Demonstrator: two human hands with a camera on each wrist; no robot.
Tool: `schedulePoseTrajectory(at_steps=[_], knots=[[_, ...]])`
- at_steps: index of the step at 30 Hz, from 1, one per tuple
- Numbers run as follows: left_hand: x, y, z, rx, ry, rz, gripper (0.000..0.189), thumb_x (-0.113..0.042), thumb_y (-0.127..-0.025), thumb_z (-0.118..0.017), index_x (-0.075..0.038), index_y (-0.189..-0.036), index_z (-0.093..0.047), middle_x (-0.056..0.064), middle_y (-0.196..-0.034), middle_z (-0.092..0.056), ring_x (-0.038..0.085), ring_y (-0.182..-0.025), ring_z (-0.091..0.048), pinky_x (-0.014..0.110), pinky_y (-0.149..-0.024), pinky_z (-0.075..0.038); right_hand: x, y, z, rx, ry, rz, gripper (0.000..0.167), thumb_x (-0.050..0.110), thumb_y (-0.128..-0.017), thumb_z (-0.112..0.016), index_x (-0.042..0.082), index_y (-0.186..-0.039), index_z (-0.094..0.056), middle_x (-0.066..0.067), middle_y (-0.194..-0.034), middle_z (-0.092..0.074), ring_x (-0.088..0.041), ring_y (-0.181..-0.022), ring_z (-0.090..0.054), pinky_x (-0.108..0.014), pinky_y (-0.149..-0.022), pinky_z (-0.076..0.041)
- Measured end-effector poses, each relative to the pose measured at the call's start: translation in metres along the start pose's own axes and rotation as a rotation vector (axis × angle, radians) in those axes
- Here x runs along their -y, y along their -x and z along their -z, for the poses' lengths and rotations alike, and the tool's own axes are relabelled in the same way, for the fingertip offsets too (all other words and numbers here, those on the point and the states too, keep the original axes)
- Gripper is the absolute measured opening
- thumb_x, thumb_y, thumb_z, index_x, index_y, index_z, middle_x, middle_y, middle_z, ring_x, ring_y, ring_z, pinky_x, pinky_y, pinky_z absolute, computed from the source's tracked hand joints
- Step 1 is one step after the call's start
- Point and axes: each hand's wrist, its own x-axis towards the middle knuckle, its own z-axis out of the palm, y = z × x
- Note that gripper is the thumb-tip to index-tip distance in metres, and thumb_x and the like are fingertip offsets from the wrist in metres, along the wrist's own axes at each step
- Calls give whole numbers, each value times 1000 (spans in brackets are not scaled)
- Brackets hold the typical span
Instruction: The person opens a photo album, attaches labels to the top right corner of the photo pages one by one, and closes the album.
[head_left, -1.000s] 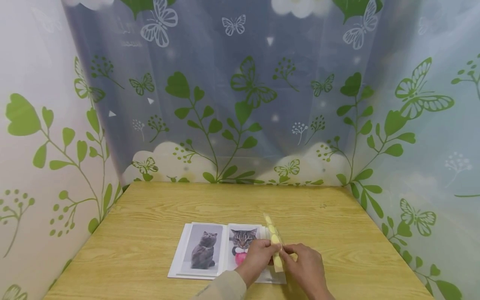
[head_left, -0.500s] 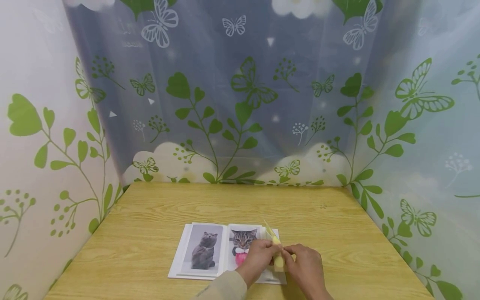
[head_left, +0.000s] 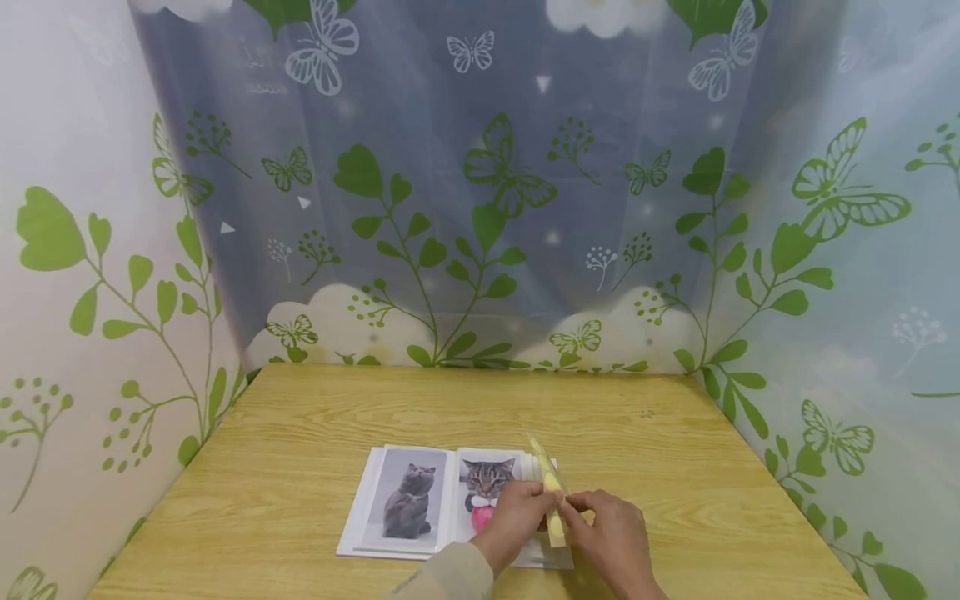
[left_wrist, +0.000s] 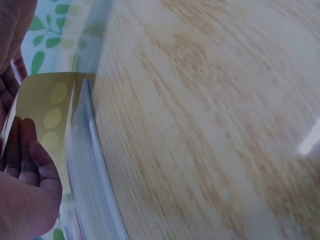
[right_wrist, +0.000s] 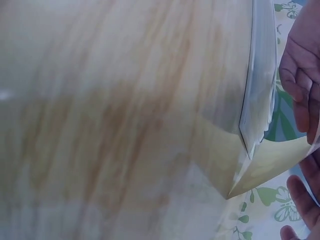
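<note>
A narrow sheet of round yellow stickers [head_left: 556, 532] stands up over the right edge of an open photo album [head_left: 356, 533]. My left hand [head_left: 517, 510] pinches the sheet from the left, above the album's right page. From the other side, my right hand [head_left: 613, 533] has its thumb and index finger pinched at the sheet's edge. In the left wrist view the sticker sheet [left_wrist: 42, 97] shows pale round stickers on a yellowish backing. My fingers hide whether a sticker has lifted. In the right wrist view the sheet's lower part touches or nearly touches the table.
The album shows a grey cat photo [head_left: 407, 500] on its left page and a tabby cat photo [head_left: 487, 475] on its right. Beneath lies a wood-grain table [head_left: 480, 404]. A curtain [head_left: 420, 250] with green leaves and butterflies hangs behind and at both sides.
The sticker sheet has flexed and turned between my fingers, and now shows more edge-on than a second ago. Both hands stay nearly in place; the album has not moved.
</note>
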Motion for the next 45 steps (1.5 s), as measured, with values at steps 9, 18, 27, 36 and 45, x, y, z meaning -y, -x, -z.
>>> schedulePoseTrajectory(at_steps=[9, 18, 27, 36, 45], knots=[[-1, 1, 0, -1, -13, -16, 24, -11, -90, -67, 9, -77, -68, -5, -63, -53, 9, -57, -46, 21, -54, -41, 3, 0, -1, -37, 37, 21, 9, 20, -85, -77, 12, -88, -79, 6, -80, -73, -24, -81, -71, -53, -78, -51], [0, 0, -1, 9, -13, -16, 19, -9, -90, -68, 9, -84, -71, -3, -65, -57, 9, -57, -47, 22, -55, -44, 1, 1, 1, -86, 30, 64, 5, 11, -86, -73, 10, -84, -77, 3, -77, -72, -23, -74, -69, -52, -76, -52], [-3, 1, 3, -4, -78, 1, 19, -15, -91, -69, 3, -84, -72, -4, -64, -55, 9, -57, -48, 21, -54, -42, 1, -1, 3, -5, -27, -94, 8, 20, -89, -73, 13, -88, -77, 4, -84, -73, -13, -72, -63, -41, -70, -53], [-2, -1, 3, -3, -42, 47, 16, -15, -90, -71, 1, -89, -74, -2, -69, -63, 8, -59, -54, 21, -55, -49, 0, -3, 7, 59, -93, -210, 12, 22, -93, -69, 12, -91, -75, -4, -94, -73, -22, -84, -67, -37, -67, -53], [-3, 0, 5, -19, -46, 68, 16, -17, -90, -69, -2, -85, -71, 0, -70, -63, 10, -61, -58, 23, -56, -53, -5, -1, 11, 60, -158, -260, 10, 20, -93, -67, 14, -90, -74, -5, -94, -73, -25, -91, -67, -44, -75, -52]])
